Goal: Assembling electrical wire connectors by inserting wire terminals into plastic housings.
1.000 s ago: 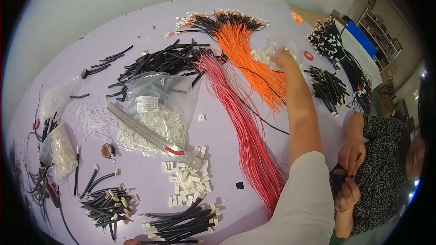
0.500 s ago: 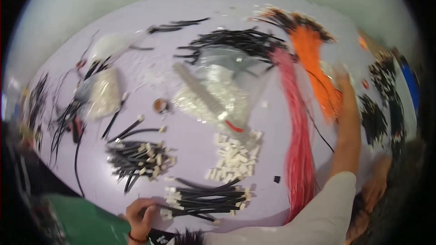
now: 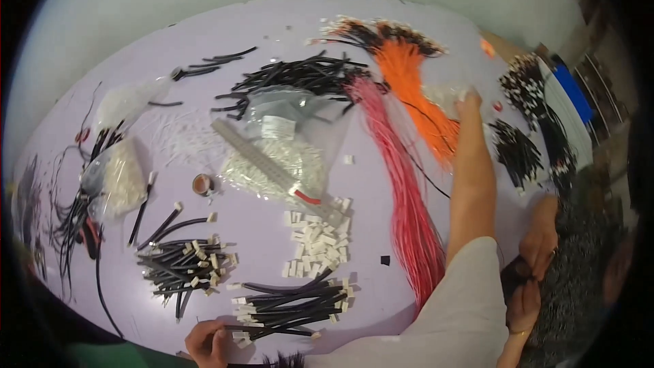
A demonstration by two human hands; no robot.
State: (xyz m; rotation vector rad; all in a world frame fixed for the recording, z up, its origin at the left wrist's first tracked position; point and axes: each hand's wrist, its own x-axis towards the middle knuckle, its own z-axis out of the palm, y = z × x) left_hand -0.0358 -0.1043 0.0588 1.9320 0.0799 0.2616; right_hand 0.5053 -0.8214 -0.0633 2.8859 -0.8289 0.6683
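My left hand (image 3: 206, 343) is at the near edge, its fingers curled round the left end of a black cable (image 3: 279, 330). That cable lies along the near side of a stack of short black cables (image 3: 293, 304) with white connectors on their ends. My right arm, in a white sleeve, stretches to the far right. There my right hand (image 3: 469, 102) touches a clear plastic bag (image 3: 443, 95) beside a bundle of orange wires (image 3: 405, 75); its fingers are mostly hidden. Loose white connectors (image 3: 320, 242) lie beyond the stack.
Pink wires (image 3: 392, 170) run down right of centre. A ruler (image 3: 255, 153) lies on a bag of white parts (image 3: 310, 163). Another cable heap (image 3: 180, 266), a small round pot (image 3: 202, 185) and a connector bag (image 3: 122, 180) are left. A co-worker's hands (image 3: 538, 245) are at right.
The view has swung, so the table's things sit further left in the picture. My right hand stays by the clear bag and shows more sharply. My left hand remains at the cable end.
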